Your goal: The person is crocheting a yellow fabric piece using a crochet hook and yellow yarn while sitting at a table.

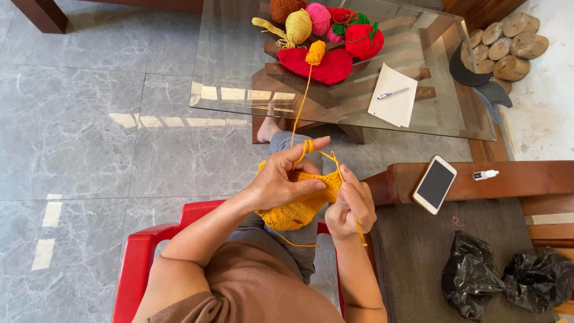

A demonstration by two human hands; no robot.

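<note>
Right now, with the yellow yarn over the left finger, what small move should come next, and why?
Probably pull one more loop through at the top edge. The left hand pinches the yellow crochet piece with yarn looped over its forefinger, running taut from the yellow ball; the right hand holds the hook at that edge.

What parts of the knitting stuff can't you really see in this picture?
Head view only:
- Crochet hook: mostly hidden inside the right hand; its tip is too thin to make out.
- Yellow crochet piece: its middle is covered by the left hand.
- Brown yarn ball: cut off by the top edge.
- Black bags: contents hidden by the plastic.
</note>
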